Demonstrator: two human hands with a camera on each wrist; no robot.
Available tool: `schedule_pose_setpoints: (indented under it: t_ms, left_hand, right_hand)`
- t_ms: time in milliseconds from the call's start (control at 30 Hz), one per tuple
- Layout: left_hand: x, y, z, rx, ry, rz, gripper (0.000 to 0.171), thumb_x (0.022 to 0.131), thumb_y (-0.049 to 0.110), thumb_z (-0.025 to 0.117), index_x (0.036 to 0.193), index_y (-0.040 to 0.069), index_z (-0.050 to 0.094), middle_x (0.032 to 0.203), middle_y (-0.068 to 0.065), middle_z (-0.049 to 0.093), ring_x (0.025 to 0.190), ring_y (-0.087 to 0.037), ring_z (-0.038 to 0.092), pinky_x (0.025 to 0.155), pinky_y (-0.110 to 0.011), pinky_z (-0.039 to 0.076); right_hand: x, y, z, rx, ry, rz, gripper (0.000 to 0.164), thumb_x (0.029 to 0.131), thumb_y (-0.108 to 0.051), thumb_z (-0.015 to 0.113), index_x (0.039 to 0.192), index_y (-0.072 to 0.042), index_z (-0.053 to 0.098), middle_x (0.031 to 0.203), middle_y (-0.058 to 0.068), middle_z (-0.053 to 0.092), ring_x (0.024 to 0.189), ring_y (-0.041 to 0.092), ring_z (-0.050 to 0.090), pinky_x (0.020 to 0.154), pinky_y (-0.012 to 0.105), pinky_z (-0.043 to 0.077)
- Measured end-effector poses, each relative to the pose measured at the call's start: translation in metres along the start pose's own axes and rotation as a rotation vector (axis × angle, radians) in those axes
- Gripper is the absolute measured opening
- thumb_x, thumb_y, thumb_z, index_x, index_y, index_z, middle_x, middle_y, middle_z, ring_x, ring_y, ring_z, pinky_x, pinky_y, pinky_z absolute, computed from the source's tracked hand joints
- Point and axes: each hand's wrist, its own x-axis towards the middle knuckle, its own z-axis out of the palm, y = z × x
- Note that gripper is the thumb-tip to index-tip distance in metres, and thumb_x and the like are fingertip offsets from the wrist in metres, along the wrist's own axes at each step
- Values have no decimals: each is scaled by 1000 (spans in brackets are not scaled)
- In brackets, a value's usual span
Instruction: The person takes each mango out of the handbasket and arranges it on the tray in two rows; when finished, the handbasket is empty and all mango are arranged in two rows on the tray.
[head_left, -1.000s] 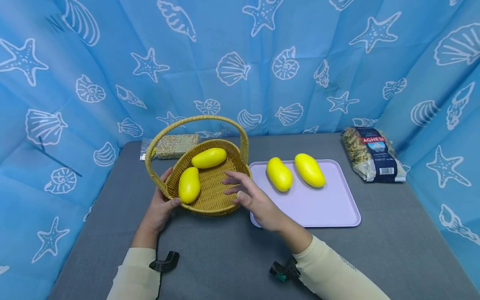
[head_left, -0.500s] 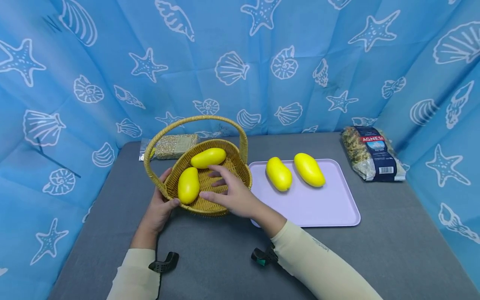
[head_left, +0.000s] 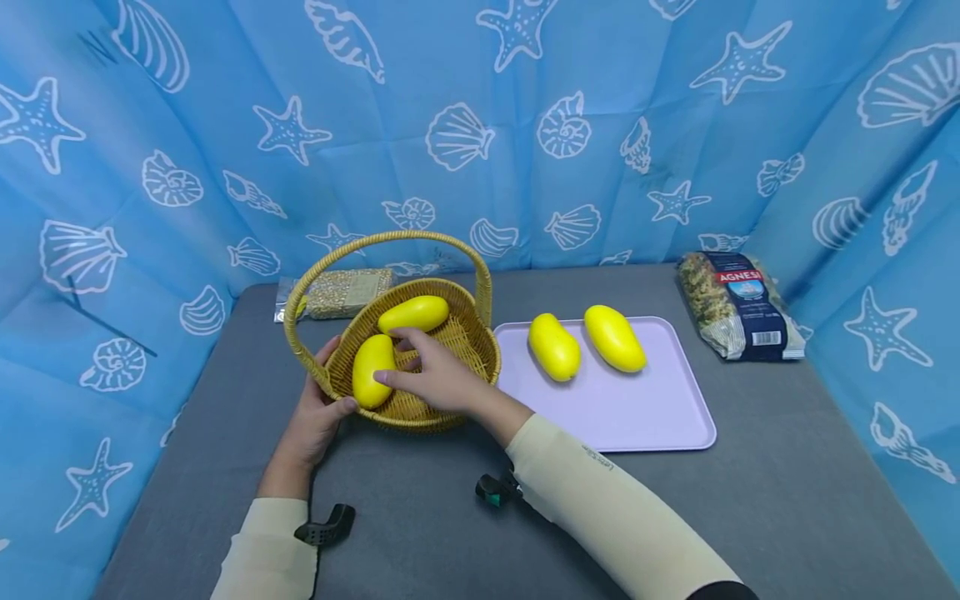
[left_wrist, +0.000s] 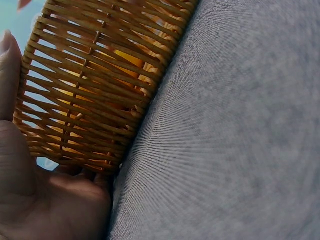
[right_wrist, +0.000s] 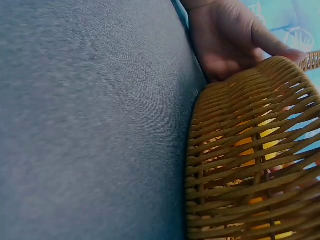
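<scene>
Basket (head_left: pixel 408 423), edge-gripped by left hand (head_left: pixel 318 417), shows bare wicker (head_left: pixel 461 337) beside half-spread right hand (head_left: pixel 435 377) at front mango (head_left: pixel 367 368).

Both hands were bare, and a cream sleeve covered each forearm: one (head_left: pixel 266 550) behind the left hand (head_left: pixel 318 425), the other (head_left: pixel 600 508) behind the right hand (head_left: pixel 435 375). Small dark lettering (head_left: pixel 598 457), too tiny to read, marked the right sleeve, with black cloth (head_left: pixel 723 590) farther back. Each wrist carried a stubby black device, the left one (head_left: pixel 327 527) dotted, the right one (head_left: pixel 495 490) bearing a green patch (head_left: pixel 492 500).
</scene>
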Motion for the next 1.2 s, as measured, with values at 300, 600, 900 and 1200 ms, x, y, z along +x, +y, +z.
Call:
schedule_pose_setpoints:
  t_ms: [300, 600, 900, 1200]
  left_hand:
    - [-1, 1, 0, -11, 0, -2, 89, 106, 1, 71, 176, 18, 17, 172, -20, 25, 143, -27, 44, 107, -29, 49]
    - [2, 0, -1, -4, -8, 3, 87, 107, 3, 70, 175, 20, 19, 172, -23, 24, 143, -25, 45, 107, -29, 48]
    - [1, -1, -2, -24, -26, 20, 91, 106, 6, 73, 176, 18, 17, 173, -26, 20, 144, -25, 45, 108, -29, 48]
    - [-1, 1, 0, -26, -17, 8, 93, 105, 4, 74, 176, 18, 16, 173, -25, 21, 147, -30, 42, 108, -29, 48]
  right_hand:
    - [16, 3, 5, -15, -94, 68, 82, 109, -50, 64, 172, -10, 31, 172, 15, 36, 156, 31, 36, 123, 49, 32]
    - [18, 5, 4, -106, -207, 35, 73, 112, -53, 58, 170, -13, 38, 171, 6, 40, 155, 19, 36, 125, 42, 28]
    - [17, 7, 4, -216, -243, 28, 68, 104, -36, 78, 161, -10, 52, 158, 4, 55, 136, 14, 54, 113, 36, 42]
    - [19, 6, 7, -268, -234, 15, 69, 99, -19, 84, 159, -4, 54, 153, 9, 60, 122, 13, 58, 103, 30, 45]
